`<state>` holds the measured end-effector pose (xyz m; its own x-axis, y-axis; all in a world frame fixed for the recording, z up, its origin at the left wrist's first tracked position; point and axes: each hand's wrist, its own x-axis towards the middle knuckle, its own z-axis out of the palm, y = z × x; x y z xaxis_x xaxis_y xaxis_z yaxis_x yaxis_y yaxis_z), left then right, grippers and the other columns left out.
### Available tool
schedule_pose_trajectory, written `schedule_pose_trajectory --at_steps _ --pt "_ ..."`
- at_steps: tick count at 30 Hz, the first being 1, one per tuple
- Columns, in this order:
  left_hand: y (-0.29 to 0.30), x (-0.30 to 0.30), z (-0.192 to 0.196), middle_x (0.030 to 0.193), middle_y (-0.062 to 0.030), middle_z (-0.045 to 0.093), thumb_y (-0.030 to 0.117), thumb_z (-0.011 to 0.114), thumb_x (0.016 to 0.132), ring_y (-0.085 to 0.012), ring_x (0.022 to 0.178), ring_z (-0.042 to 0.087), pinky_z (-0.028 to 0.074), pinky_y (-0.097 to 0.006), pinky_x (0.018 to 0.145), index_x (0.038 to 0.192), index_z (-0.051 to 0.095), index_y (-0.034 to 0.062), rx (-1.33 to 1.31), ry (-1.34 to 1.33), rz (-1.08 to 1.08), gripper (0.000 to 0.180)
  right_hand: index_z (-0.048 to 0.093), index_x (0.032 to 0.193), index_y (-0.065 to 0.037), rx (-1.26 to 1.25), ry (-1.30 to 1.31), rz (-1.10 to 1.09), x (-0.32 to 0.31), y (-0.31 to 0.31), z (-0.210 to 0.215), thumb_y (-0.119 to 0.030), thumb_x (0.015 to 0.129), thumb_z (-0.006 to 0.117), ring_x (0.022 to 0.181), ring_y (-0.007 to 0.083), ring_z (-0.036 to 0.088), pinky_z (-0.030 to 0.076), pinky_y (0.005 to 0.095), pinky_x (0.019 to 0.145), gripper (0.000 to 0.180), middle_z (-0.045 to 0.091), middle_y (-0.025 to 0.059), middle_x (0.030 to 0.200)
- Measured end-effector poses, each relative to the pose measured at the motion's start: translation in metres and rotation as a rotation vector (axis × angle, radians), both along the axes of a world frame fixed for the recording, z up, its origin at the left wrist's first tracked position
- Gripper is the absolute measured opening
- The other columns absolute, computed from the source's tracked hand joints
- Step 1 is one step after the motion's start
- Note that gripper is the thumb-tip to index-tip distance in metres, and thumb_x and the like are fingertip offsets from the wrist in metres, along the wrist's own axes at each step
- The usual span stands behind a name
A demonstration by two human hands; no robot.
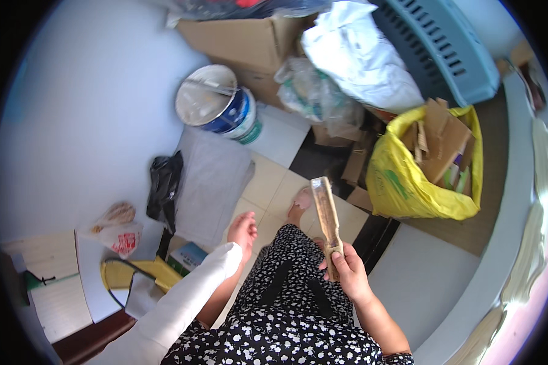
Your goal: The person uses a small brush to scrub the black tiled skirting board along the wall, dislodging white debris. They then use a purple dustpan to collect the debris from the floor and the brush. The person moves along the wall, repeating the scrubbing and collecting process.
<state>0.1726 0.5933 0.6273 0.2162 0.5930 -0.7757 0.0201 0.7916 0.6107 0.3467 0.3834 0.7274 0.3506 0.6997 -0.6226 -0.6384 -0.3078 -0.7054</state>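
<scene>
1. Left forearm (220, 298) slants up and rightward from the lower edge, partly covered in white.
2. Left grip (243, 233) half-curled, fingers bent loosely.
3. Right forearm (380, 322) bare, angled up and leftward, wrist (362, 295) nearly in line.
4. Right grip (349, 272) closed, thumb (339, 261) on top.
5. The grips are well apart, the left higher in view.

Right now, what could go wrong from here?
The right hand grips the long tan tool only near its handle end, so it might slip and drop toward the pink slipper. Cardboard pokes above the rim of the yellow bag, so a bump could spill some.
</scene>
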Motion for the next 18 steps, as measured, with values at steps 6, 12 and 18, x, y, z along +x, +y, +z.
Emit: schedule_pose_trajectory --at_steps 6,12,18 --pt "-0.096 0.116 0.049 0.098 -0.0005 0.057 0.028 0.049 0.095 -0.0096 0.089 0.054 0.047 -0.024 0.073 0.114 0.056 0.0066 0.062 -0.287 -0.952 0.029 0.042 0.117 -0.003 -0.041 -0.285 -0.267 0.024 -0.052 0.013 -0.017 0.097 0.038 0.06 0.0074 0.05 0.042 0.0197 0.054 0.024 0.056 0.002 0.079" --pt "-0.161 0.207 0.097 0.118 -0.005 0.05 0.028 0.041 0.098 -0.0138 0.109 0.048 0.04 -0.03 0.094 0.12 0.049 0.0027 -0.111 -0.601 -1.23 0.034 0.037 0.122 -0.002 -0.363 -0.575 -0.232 0.041 -0.074 0.044 -0.014 0.096 0.042 0.066 0.0145 0.058 0.048 0.0276 0.06 0.029 0.058 0.009 0.078" --pt "-0.178 0.246 0.106 0.113 -0.005 0.053 0.025 0.046 0.096 -0.0138 0.107 0.049 0.039 -0.03 0.095 0.115 0.052 0.0021 -0.231 -0.48 -1.547 0.03 0.044 0.114 -0.004 -0.369 -0.531 -0.389 0.034 -0.121 0.031 -0.028 0.092 0.047 0.075 0.0339 0.063 0.049 0.0397 0.068 0.033 0.063 0.0186 0.085"
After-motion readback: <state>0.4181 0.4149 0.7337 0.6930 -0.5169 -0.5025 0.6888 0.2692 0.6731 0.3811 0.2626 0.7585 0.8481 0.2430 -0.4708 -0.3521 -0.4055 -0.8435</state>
